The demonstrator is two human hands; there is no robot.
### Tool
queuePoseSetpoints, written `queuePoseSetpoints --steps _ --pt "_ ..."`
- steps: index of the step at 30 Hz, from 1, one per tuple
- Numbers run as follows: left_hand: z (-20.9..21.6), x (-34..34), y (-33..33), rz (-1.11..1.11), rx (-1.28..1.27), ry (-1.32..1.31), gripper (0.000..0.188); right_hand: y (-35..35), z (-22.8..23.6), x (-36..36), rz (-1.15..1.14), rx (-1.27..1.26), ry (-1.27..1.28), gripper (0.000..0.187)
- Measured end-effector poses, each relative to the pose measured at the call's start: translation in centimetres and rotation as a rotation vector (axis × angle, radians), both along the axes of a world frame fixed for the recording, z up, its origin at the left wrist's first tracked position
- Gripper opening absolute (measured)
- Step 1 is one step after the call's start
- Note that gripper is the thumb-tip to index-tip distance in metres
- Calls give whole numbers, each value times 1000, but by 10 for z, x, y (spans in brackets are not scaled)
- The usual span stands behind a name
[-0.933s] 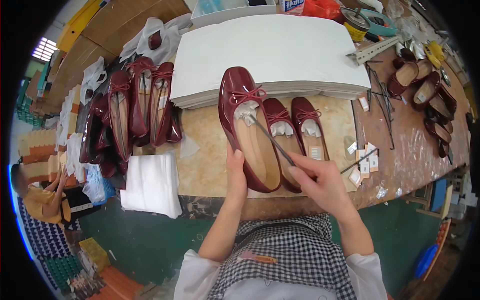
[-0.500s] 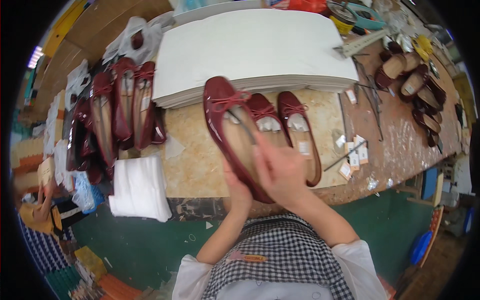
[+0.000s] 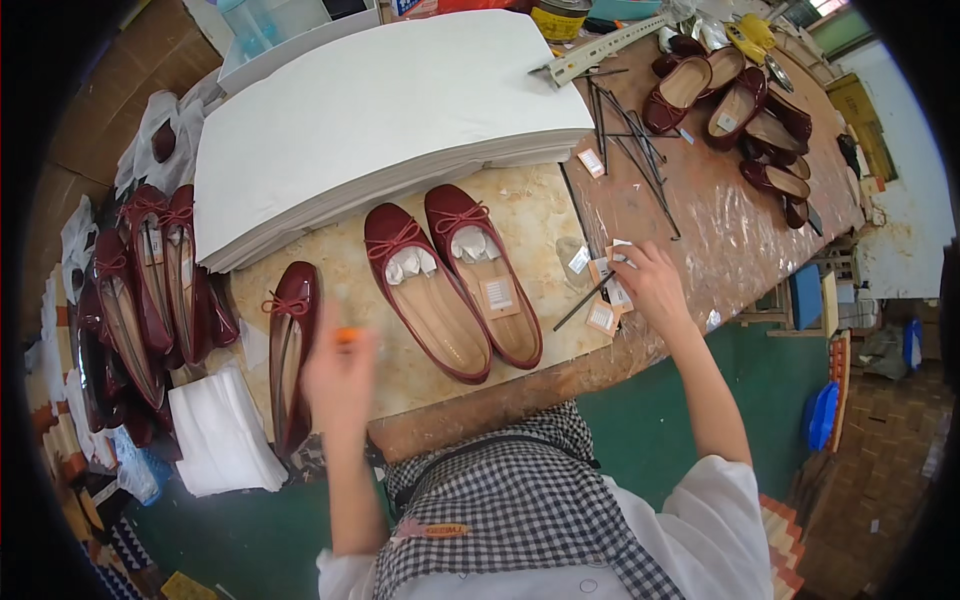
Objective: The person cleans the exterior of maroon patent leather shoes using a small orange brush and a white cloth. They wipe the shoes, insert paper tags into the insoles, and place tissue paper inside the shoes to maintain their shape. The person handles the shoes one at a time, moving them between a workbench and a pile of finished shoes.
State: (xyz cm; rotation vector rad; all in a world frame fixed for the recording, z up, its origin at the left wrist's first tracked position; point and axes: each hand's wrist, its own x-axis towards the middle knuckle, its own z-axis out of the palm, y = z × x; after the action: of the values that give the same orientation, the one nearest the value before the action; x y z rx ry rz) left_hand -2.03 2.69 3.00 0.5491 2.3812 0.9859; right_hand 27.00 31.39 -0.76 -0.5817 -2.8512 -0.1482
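A pair of dark red ballet flats (image 3: 430, 300) with thin bows lies in front of me, pale paper stuffed in the toes. One of them has a tag (image 3: 498, 296) on its insole. To their left lies a single matching shoe (image 3: 290, 340), with a dark stick inside. My left hand (image 3: 342, 375) is beside this shoe, smeared by motion. A small orange thing (image 3: 350, 336) shows at its fingers; its kind is unclear. My right hand (image 3: 652, 288) has its fingertips closed on a tag (image 3: 619, 290) in a small group of tags (image 3: 602, 317) at the right.
Behind the shoes lies a thick stack of white paper (image 3: 390, 110). More red shoes (image 3: 145, 270) are crowded at the left, near a folded white cloth (image 3: 222, 435). Black sticks (image 3: 640, 150), a metal angle bar (image 3: 605, 52) and another heap of shoes (image 3: 745, 120) lie at the right.
The shoe I held in both hands is out of them, and a single shoe now lies at the left. My right hand has moved right to the tags, my left hand leftward. The view has shifted.
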Motion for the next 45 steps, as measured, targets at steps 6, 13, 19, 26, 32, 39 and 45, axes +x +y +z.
queuePoseSetpoints --steps 6,13,19,26,32,39,45 --pt "-41 18 13 70 432 -302 60 14 49 8 -108 -187 243 19" --pt "-49 28 -1 283 759 -1049 64 -111 82 -92 -185 -1163 295 42" --pt "-13 19 12 209 742 -497 67 -150 107 -130 6 -1189 244 34" --pt "-25 26 7 83 794 -354 70 -162 96 -149 -49 -1130 429 30" --pt "-58 55 14 285 844 -443 70 -178 61 -171 38 -642 566 27" --pt "-33 13 -24 75 374 -7 50 -89 31 -111 -235 -840 334 25" --pt "-4 50 64 -313 35 -30 76 22 -26 -82 -611 -438 54 26"
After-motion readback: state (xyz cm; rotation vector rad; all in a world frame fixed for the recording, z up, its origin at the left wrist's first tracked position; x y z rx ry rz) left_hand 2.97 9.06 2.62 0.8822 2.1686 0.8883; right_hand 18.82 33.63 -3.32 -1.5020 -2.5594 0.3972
